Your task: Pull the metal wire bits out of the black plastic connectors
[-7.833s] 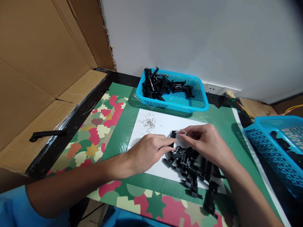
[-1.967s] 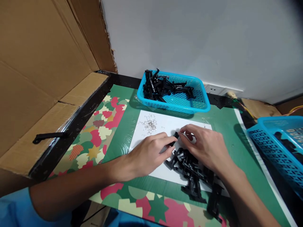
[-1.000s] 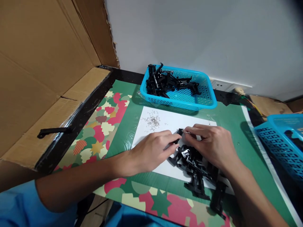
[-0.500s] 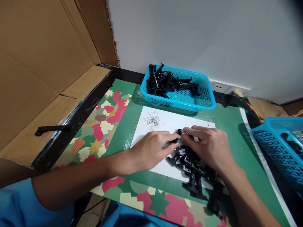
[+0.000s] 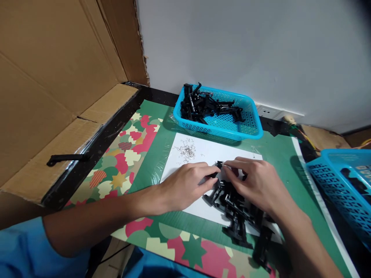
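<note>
My left hand (image 5: pixel 184 187) is closed in a pinch on a small black plastic part (image 5: pixel 219 164), most of it hidden by the fingers. Against its right end, my right hand (image 5: pixel 257 177) pinches a thin, shiny metal piece (image 5: pixel 225 166), too small to make out fully. Just below both hands lies a heap of black plastic parts (image 5: pixel 236 206), partly under the right hand. Several tiny bent wires (image 5: pixel 188 151) are gathered on the white paper (image 5: pixel 168 172), beyond my left hand.
A blue basket (image 5: pixel 214 133) holding more black parts stands against the wall. Another blue basket (image 5: pixel 327 173) is at the right edge. Cardboard (image 5: pixel 58 146) borders the left side, with a black bar (image 5: pixel 68 158) sticking out over it. A wall socket (image 5: pixel 268 111) sits behind.
The camera view has shifted slightly. Both hands stay together at the same black part, with only small finger movement; the metal piece remains between the right fingertips.
</note>
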Demonstrator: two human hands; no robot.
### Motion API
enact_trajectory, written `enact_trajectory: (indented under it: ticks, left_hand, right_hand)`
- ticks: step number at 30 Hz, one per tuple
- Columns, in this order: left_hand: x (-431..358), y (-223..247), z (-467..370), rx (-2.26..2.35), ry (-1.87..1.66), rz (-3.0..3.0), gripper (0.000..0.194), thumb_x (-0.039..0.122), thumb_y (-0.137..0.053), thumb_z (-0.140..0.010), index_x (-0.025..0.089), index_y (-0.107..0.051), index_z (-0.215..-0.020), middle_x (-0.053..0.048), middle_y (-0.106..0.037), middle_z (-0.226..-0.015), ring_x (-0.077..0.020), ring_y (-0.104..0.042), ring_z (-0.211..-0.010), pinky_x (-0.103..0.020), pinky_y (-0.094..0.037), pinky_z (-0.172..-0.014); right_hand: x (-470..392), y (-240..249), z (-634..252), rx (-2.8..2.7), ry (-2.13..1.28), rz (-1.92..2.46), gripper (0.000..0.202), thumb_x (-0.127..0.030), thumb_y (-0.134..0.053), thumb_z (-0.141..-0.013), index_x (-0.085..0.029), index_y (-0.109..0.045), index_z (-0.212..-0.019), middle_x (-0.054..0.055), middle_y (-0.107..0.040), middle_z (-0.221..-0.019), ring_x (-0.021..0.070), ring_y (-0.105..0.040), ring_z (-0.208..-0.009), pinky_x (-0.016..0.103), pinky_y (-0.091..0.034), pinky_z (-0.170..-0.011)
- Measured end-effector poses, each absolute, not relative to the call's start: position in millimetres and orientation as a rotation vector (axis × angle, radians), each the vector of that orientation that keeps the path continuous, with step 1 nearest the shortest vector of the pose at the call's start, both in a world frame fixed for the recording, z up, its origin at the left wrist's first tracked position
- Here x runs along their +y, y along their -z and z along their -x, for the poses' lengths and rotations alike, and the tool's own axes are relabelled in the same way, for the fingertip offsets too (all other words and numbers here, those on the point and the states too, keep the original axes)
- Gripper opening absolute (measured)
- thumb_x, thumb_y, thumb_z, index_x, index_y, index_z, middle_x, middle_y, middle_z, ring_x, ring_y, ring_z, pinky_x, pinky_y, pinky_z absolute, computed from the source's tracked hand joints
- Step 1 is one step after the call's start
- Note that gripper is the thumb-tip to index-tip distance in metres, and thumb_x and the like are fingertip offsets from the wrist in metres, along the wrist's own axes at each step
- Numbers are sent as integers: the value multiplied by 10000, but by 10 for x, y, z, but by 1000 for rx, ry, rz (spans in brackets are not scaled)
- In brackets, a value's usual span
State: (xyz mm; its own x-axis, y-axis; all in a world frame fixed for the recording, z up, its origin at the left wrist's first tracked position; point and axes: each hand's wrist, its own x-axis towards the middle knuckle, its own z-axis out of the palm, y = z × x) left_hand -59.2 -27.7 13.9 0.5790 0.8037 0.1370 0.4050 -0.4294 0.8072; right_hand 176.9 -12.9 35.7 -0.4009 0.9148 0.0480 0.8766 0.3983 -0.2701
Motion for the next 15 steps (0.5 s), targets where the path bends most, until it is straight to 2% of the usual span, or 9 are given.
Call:
enact_trajectory:
  ticks: [5,8,10,12,15]
  left_hand:
    - [-284,-126,606,953,-663,-2086,314,268,-546,-1092,169,-710,-1341,-89,-764,-1062,-195,-706,-930,-345,-567,-839]
    - [-287,-112,607,951,-674,-2094,315,271,-542,-1097,171,-701,-1349,-87,-755,-1078,-191,-701,-933,-341,-564,-840]
    - [-287,-105,605,954,-684,-2090,316,273,-536,-1101,171,-692,-1357,-87,-750,-1093,-188,-698,-941,-342,-565,-847]
    - [-287,-103,605,951,-692,-2087,317,271,-528,-1105,170,-684,-1362,-89,-747,-1101,-185,-697,-941,-341,-569,-845]
    - [-284,-104,604,946,-695,-2092,314,269,-521,-1108,172,-680,-1360,-88,-742,-1096,-184,-698,-938,-339,-573,-843]
  right_hand:
    - [-98,-403,-1854,-2426,-430,1528,260,-289,-553,-1016,-217,-780,-910,50,-732,-794,191,-666,-673,326,-444,-641]
    - [-64,-370,-1953,-2338,-310,1547,289,-300,-521,-1051,-200,-792,-1061,85,-783,-942,219,-722,-758,350,-493,-685]
    - [-51,-337,-2024,-2311,-181,1585,311,-337,-514,-1071,-203,-787,-1132,107,-805,-1068,268,-764,-862,392,-528,-741]
    - [-54,-316,-2067,-2268,-72,1621,304,-363,-530,-1074,-217,-793,-1118,112,-816,-1130,320,-782,-938,441,-550,-781]
    - [-85,-321,-2017,-2044,-99,1655,268,-409,-589,-1059,-241,-791,-1007,90,-836,-1026,323,-797,-884,466,-576,-781]
